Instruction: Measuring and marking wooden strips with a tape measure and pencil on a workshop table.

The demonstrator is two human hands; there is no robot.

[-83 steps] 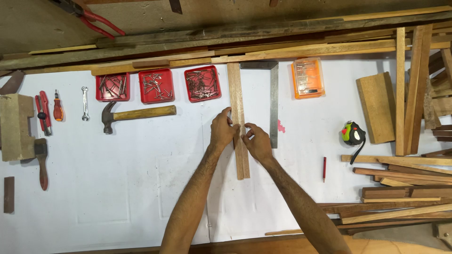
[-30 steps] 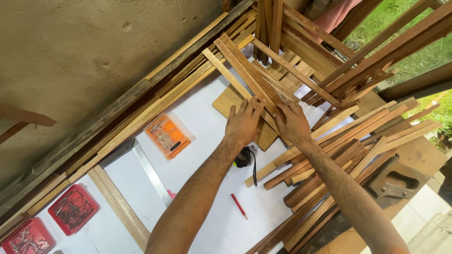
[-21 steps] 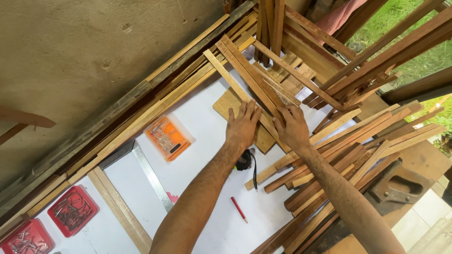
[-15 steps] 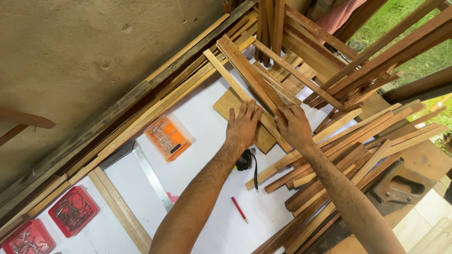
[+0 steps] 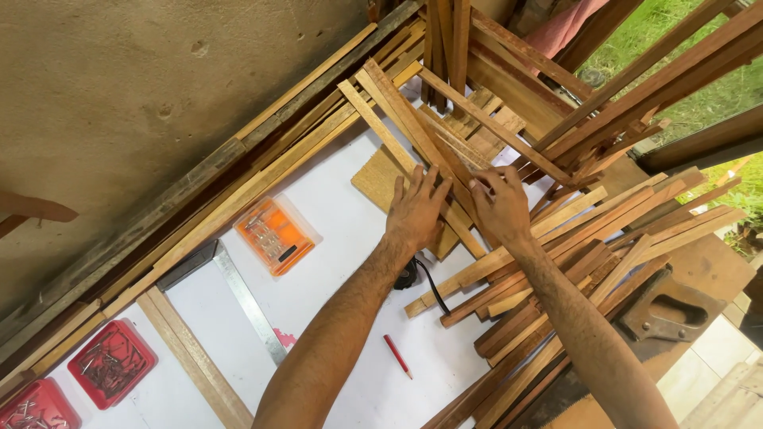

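Both hands lie flat and open on a pile of wooden slats [image 5: 556,238], gripping nothing. Spread fingers of the left hand [image 5: 416,213] press on a pale slat [image 5: 397,151] and on the flat wooden board [image 5: 381,179] beneath it; the right hand [image 5: 501,208] rests just beside it, fingertips on a darker slat [image 5: 445,147] that crosses the pile. Whether either thumb hooks under a slat cannot be told.

Taking the white tabletop [image 5: 350,262] as the landmark: the pile covers its far right end and spills over that edge. An orange, clear-lidded flat box [image 5: 274,236] of small metal parts lies near the middle of the tabletop, left of the left forearm. A steel square [image 5: 238,294] lies left of the box, with a single wooden strip [image 5: 191,357] beyond it. Two red trays [image 5: 111,363] of nails sit at the tabletop's far left end. A red pencil [image 5: 397,356] lies on the near part of the tabletop, between the two forearms. A black tape measure [image 5: 407,274] shows partly under the left wrist. Long boards [image 5: 238,171] run along the tabletop's far edge, against a bare wall.
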